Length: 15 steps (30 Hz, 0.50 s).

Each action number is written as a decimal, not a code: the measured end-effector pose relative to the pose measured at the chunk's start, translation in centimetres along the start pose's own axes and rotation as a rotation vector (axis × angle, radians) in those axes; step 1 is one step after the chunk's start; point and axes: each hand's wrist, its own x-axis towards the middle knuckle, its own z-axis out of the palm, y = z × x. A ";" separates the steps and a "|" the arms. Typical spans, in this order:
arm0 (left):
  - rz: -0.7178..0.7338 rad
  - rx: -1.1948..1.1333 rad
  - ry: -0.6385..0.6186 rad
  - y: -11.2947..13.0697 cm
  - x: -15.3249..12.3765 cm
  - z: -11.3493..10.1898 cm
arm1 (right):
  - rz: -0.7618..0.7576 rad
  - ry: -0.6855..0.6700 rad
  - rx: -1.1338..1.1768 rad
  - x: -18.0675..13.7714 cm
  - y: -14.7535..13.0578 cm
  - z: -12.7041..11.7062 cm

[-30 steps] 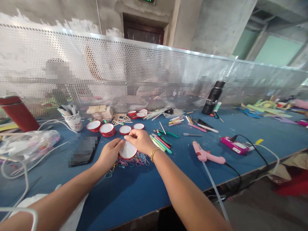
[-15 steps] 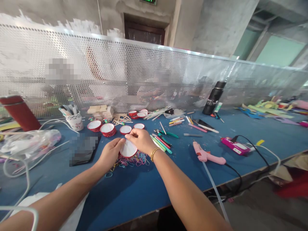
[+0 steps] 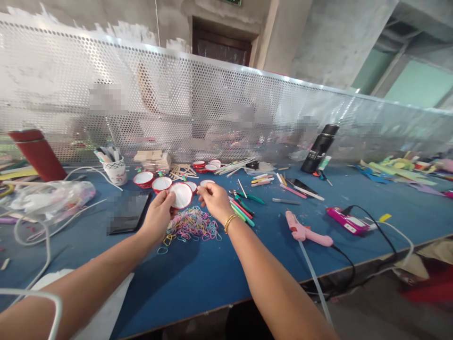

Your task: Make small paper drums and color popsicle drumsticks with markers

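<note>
Flask (image 3: 40,158), red, stands near the far edge of the blue bench (image 3: 198,288), over on its left, and a clear plastic bag (image 3: 58,198) lies crumpled nearer to me. Next along come a white cup (image 3: 116,172) full of pens and, closer in, a flat dark slab (image 3: 131,215). Small red-rimmed dishes (image 3: 143,178) run rightward from there, toward the far edge. In front of these I see the left hand (image 3: 159,215), its grip closed on the left rim of a white disc (image 3: 181,195), thumb on top. That disc, edged in red, is held up above the bench, just behind a heap of coloured loops (image 3: 194,224). Right of it is the right hand (image 3: 214,200), apart from the rim, fingers curled toward the thumb; whether that grip meets or pinches anything, I can't tell. Coloured markers (image 3: 244,212) lie just beyond its wrist. Farther right, a pink glue gun (image 3: 300,230) rests toward the near edge, a black bottle (image 3: 318,151) stands by the far edge, and a magenta box (image 3: 348,220) sits near the near edge.
</note>
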 end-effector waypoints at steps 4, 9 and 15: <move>-0.007 -0.055 0.085 0.2 0.5 -0.2 | -0.063 -0.007 -0.315 -0.2 0.2 -0.5; -0.015 -0.013 0.004 -0.2 0.3 -0.2 | -0.112 -0.145 -0.497 -0.5 0.2 -0.7; -0.006 0.016 -0.033 -0.2 0.1 -0.2 | -0.105 -0.221 -0.595 -0.5 0.1 -0.6</move>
